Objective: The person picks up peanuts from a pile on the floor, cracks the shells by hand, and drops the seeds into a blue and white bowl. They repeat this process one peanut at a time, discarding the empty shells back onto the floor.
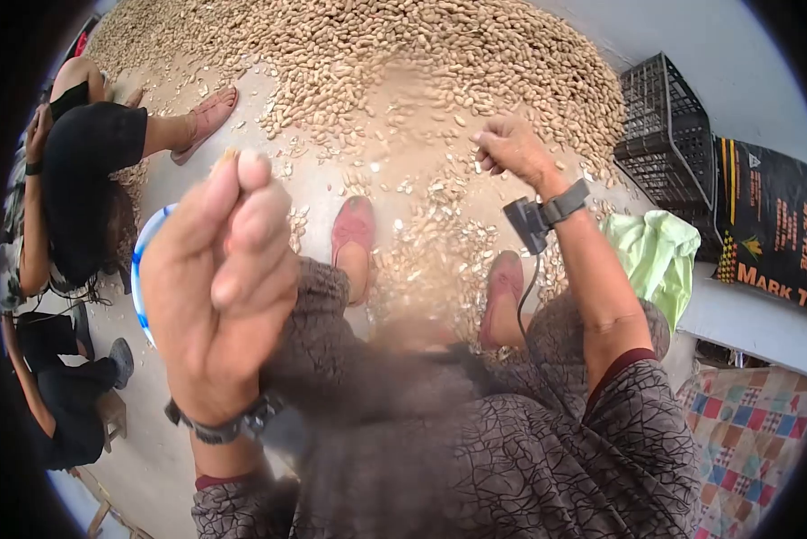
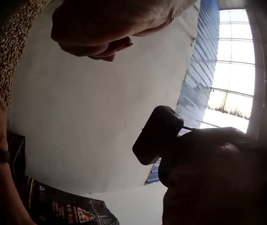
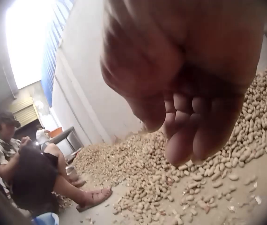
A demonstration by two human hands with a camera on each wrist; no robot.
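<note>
My left hand (image 1: 228,269) is raised close to the head camera, fingers curled together with the thumb. A small tan bit (image 1: 230,154) shows at its fingertips; what it is cannot be told. In the left wrist view this hand (image 2: 110,28) hangs at the top, before a pale wall. Farther forward, my right hand (image 1: 515,148) hovers at the near edge of a heap of unshelled peanuts (image 1: 475,54). The right wrist view has its fingers (image 3: 180,143) loosely bent, with nothing seen between them. Broken peanut shells (image 1: 448,234) litter the floor between my feet.
A black plastic crate (image 1: 664,117) stands right of the heap, beside a black printed sack (image 1: 771,225). A light green bag (image 1: 655,256) lies by my right knee. Behind my left hand shows a blue-and-white basin (image 1: 143,260). Another person (image 1: 98,144) sits at the left.
</note>
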